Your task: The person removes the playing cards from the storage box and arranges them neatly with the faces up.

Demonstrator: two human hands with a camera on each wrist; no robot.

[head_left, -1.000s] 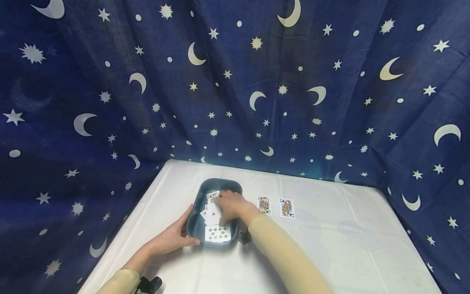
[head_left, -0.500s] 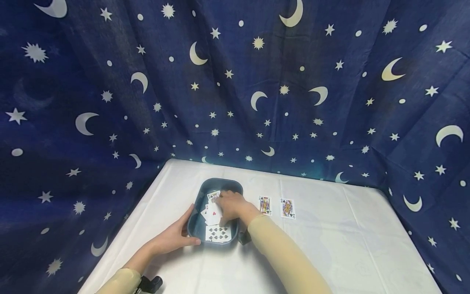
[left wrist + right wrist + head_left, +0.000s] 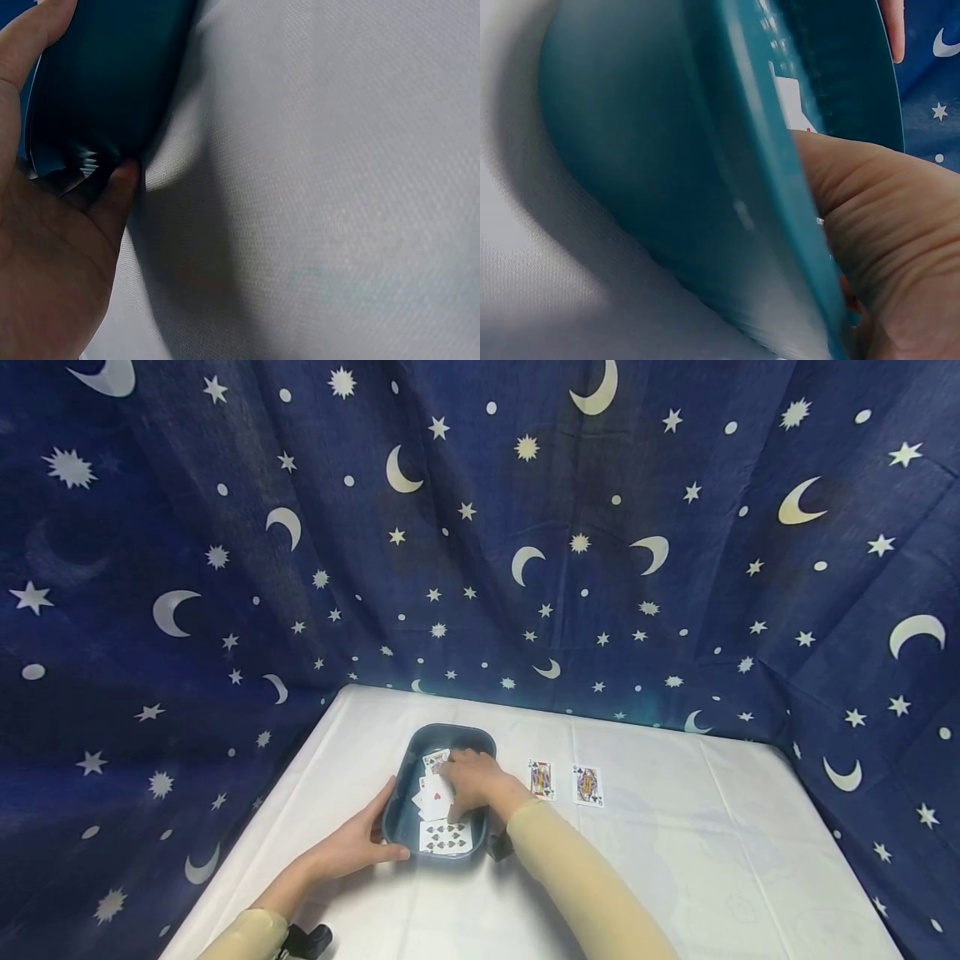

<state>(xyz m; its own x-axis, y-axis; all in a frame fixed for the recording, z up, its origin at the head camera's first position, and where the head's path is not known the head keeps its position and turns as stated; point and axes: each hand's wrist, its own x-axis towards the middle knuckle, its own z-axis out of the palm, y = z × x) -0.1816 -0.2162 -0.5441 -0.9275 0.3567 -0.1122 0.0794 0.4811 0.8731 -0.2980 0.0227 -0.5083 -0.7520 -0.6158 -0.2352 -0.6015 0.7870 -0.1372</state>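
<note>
Playing cards are sitting face up in a dark teal tray: a ten-ish spade card at its 6 o'clock, a heart card in the middle, plus a partly covered card toward 12. Right hand dips in from about 4, with the heart at its 8 to 9 o'clock and the spade at 7; can't tell if those fingers are pinching anything. Left hand grips the tray's 8 o'clock corner. Two picture cards lie on the white tablecloth, out at the tray's 3 o'clock.
</note>
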